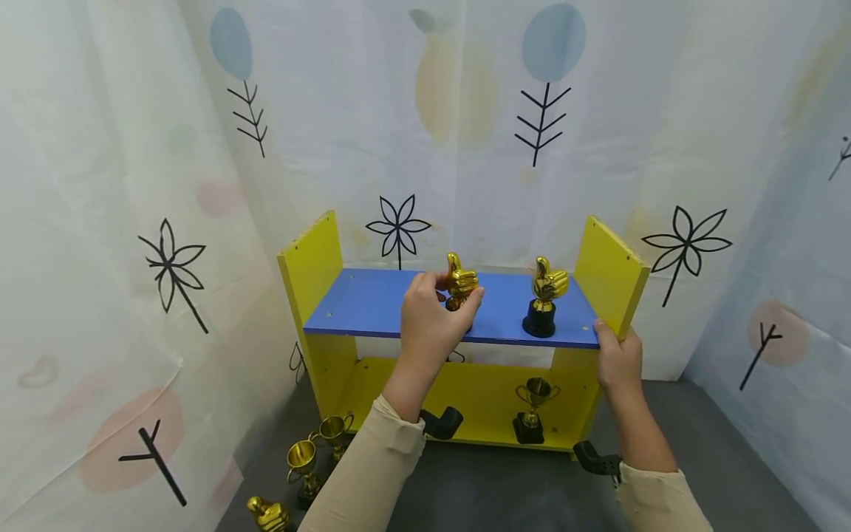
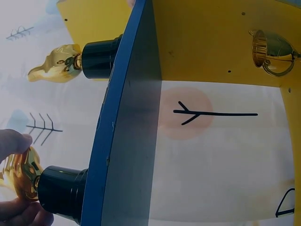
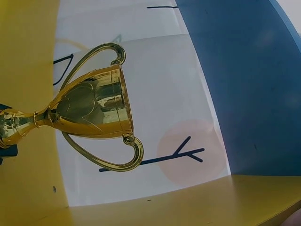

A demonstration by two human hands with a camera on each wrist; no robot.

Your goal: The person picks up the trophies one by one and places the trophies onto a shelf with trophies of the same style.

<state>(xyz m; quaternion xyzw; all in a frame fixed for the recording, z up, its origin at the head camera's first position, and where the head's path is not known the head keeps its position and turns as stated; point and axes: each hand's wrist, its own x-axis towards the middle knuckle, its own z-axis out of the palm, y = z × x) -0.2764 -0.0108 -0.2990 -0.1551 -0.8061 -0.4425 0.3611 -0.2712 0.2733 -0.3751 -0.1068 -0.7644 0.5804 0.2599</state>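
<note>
My left hand (image 1: 428, 314) pinches a gold thumbs-up trophy (image 1: 463, 281) by its gold part, fingers on one side and thumb on the other. The trophy stands upright near the middle of the blue shelf board (image 1: 372, 303); its black base (image 2: 61, 192) is right at the board in the left wrist view. A second thumbs-up trophy (image 1: 541, 295) stands to its right. My right hand (image 1: 620, 358) grips the front edge of the yellow right side panel (image 1: 614, 277), level with the blue board. Below the board, a gold cup trophy (image 1: 532, 410) stands on the yellow lower shelf (image 1: 465, 399).
On the grey floor to the left are two more gold cup trophies (image 1: 302, 458) and a thumbs-up trophy (image 1: 269, 515), partly cut off by the frame. The yellow left panel (image 1: 312, 258) bounds the shelf. A printed white curtain (image 1: 459, 148) hangs behind and on both sides.
</note>
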